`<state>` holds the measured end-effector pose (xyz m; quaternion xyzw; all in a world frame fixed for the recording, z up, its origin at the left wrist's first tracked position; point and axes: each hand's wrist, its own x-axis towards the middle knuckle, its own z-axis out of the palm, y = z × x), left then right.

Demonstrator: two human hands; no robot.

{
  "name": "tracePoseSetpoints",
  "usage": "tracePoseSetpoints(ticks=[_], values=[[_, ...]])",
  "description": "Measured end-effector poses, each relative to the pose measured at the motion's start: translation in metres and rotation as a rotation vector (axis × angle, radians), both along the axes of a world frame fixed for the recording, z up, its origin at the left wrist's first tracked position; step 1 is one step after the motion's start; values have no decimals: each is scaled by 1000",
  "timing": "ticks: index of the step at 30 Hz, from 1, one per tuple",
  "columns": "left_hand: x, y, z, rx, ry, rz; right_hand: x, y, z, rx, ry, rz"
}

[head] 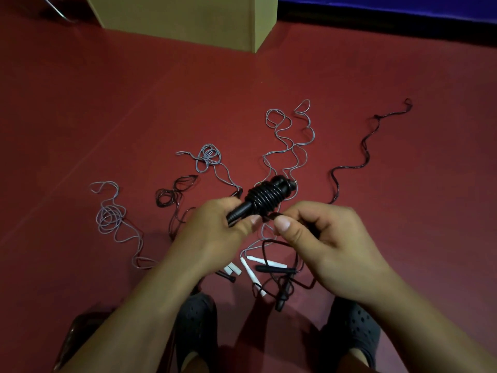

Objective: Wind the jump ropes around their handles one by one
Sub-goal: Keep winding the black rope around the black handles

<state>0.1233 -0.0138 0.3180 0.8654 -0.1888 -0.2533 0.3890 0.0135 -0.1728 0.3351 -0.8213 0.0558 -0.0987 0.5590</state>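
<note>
Gripping a pair of black handles (242,211) by their near end, the left hand (215,232) holds them tilted up toward the far right, with a thick coil of black rope (266,197) already wound around their far half. The right hand (328,243) sits just beside it, thumb and curled fingers pinching the loose end of that same rope close to the coil. Below the hands, on the red floor (80,117), lie white handles (248,270) and more black handles (275,270) in a cluster, near two dark clogs (196,327). Grey ropes (285,141) and another black rope (363,157) trail loosely toward the far side. A tan box (188,17) stands farther off.
</note>
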Motion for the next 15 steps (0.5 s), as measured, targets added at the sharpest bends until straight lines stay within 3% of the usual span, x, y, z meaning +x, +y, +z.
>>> tracePoseSetpoints(ticks=[10,15], values=[[-8,-2,-3,127,61,-333,4,-14,-7,-423,15,38],[-15,-3,2,223,60,-474,5,-27,-7,-480,122,-19]])
